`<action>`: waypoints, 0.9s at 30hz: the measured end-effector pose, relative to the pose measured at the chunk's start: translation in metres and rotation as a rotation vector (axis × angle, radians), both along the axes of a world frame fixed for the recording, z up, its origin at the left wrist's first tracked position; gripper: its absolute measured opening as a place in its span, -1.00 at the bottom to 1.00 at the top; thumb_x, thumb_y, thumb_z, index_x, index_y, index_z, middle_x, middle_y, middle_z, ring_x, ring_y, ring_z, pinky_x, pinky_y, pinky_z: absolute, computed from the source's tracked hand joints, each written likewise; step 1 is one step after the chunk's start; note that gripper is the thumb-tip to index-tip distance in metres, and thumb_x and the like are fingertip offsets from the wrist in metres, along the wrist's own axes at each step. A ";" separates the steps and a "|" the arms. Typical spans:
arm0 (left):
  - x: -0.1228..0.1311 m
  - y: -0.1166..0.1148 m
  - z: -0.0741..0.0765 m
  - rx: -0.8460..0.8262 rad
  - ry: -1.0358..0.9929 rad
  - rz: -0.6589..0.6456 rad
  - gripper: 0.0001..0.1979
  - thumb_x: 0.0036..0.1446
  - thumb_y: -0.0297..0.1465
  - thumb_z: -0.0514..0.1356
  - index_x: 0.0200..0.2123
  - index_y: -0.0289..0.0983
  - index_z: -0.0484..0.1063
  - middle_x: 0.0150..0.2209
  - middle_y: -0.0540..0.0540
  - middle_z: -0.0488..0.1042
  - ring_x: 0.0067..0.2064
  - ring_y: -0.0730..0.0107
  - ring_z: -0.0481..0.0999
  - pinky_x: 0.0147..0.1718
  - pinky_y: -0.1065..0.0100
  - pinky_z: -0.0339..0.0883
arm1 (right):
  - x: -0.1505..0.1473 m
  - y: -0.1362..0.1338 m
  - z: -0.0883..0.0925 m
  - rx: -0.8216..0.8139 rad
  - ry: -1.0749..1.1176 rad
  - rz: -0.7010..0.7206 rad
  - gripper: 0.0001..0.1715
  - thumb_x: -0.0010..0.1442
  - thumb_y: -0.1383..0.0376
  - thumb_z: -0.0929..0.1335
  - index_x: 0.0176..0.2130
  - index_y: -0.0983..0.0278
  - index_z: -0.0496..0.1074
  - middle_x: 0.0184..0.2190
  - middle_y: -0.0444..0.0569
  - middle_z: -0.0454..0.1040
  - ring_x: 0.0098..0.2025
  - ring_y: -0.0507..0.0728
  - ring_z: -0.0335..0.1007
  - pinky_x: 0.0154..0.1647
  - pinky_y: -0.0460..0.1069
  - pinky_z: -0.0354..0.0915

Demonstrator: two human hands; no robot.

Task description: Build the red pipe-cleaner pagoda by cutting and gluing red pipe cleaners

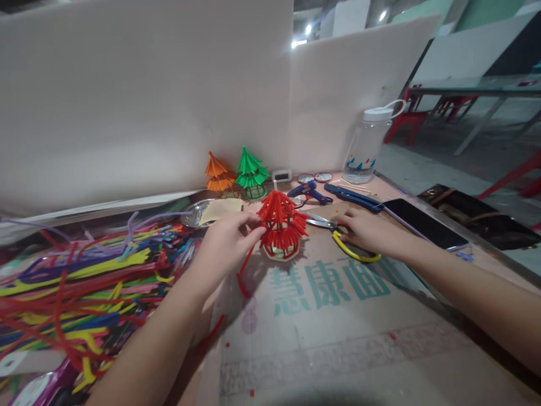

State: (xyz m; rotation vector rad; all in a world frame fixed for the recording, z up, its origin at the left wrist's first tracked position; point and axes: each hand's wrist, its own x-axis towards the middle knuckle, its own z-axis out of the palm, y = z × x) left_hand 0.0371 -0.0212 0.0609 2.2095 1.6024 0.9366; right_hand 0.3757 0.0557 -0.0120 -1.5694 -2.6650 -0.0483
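left hand (226,239) pinches the light, crushable red pipe-cleaner pagoda (282,225) by its roof; right hand (367,230) lies spread on yellow-handled scissors (338,237).

both bare arms stretched forward, left hand (226,243) fingers pinched together, right hand (366,228) palm down, fingers curled

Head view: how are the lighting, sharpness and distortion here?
Head view: dim and soft overall; ceiling lights flare above the white board. Wide-angle bending bows the board and stretches both forearms. The left hand casts a shadow on the cardboard beside the red pagoda. The pipe cleaners smear towards the left edge.
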 end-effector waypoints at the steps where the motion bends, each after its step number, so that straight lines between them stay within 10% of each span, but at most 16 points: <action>1: 0.001 0.001 -0.001 -0.007 -0.012 -0.003 -0.82 0.22 -0.28 0.24 -0.23 -0.22 0.61 -0.24 -0.08 0.66 -0.27 0.24 0.57 -0.25 0.27 0.38 | 0.001 0.001 -0.002 -0.008 -0.010 0.000 -0.44 0.21 0.29 0.37 0.19 0.30 0.47 -0.04 0.25 0.52 -0.01 0.34 0.48 -0.07 0.09 0.33; 7: -0.002 0.009 -0.005 -0.118 -0.138 -0.084 -0.79 0.23 -0.26 0.21 -0.25 -0.22 0.61 -0.26 -0.04 0.66 -0.26 0.27 0.57 -0.23 0.29 0.39 | 0.006 0.005 -0.003 -0.088 0.028 -0.030 -0.32 0.17 0.28 0.36 0.28 0.25 0.41 0.01 0.23 0.52 -0.10 0.27 0.52 -0.13 0.04 0.35; 15: -0.007 0.016 -0.011 -0.282 -0.264 -0.150 -0.72 0.20 -0.17 0.21 -0.24 -0.26 0.57 -0.26 -0.08 0.62 -0.28 0.29 0.55 -0.26 0.28 0.38 | 0.022 -0.001 0.003 -0.147 0.406 -0.178 -0.58 0.07 0.12 0.43 -0.09 0.25 0.55 -0.29 0.11 0.60 -0.38 0.21 0.51 -0.37 0.02 0.34; 19: -0.007 0.016 -0.011 -0.281 -0.261 -0.140 -0.74 0.17 -0.18 0.27 -0.21 -0.24 0.59 -0.26 -0.07 0.63 -0.26 0.28 0.56 -0.23 0.26 0.41 | 0.014 -0.013 0.031 -0.114 0.807 -0.243 -0.32 0.13 0.06 0.38 0.18 0.24 0.36 -0.45 -0.06 0.49 -0.59 0.12 0.34 -0.59 -0.01 0.25; 27: -0.007 0.019 -0.015 -0.321 -0.380 -0.167 -0.71 0.15 -0.15 0.29 -0.22 -0.25 0.61 -0.20 -0.10 0.64 -0.19 0.25 0.57 -0.15 0.26 0.38 | -0.053 -0.057 0.065 0.302 0.547 0.314 -0.55 0.25 0.16 0.39 0.08 0.27 0.43 -0.22 0.08 0.43 -0.25 0.19 0.39 -0.29 0.04 0.35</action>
